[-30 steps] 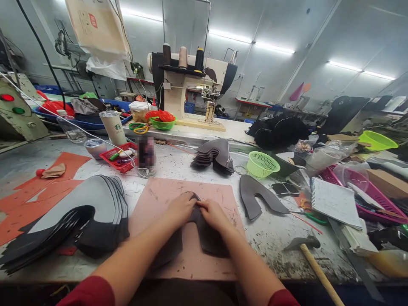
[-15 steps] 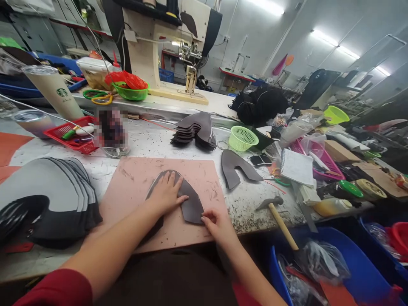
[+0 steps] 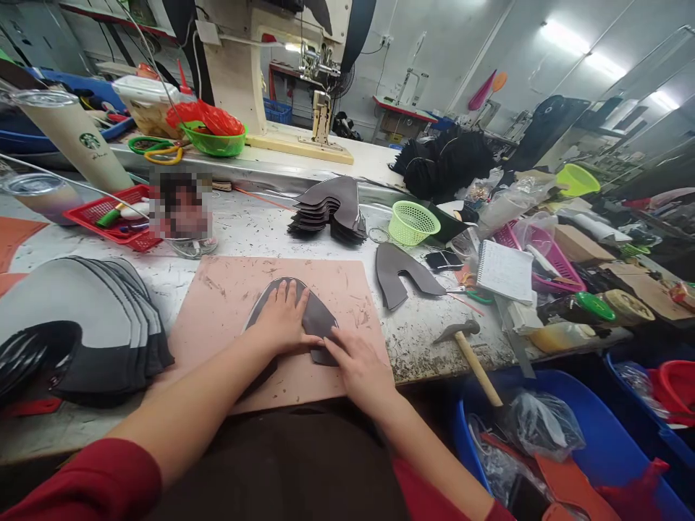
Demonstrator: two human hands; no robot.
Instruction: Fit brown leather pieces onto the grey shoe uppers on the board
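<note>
A dark grey U-shaped piece, like a shoe upper, lies flat on the pink board in front of me. My left hand rests on its curved middle with the fingers spread. On its right leg lies my right hand, fingers stretched out and near my left thumb. Part of the piece is hidden under both hands. One similar grey piece lies to the right of the board, and a stack of grey pieces sits behind it.
At the left stands a stack of grey and black curved pieces. A hammer overhangs the front edge above a blue bin. A green basket, a notebook and a red tray surround the work area; a sewing machine stands behind.
My right hand has moved from pinching the right leg's lower corner to lying on that leg with fingers extended. My left hand stays on the piece. The camera view has shifted slightly.
</note>
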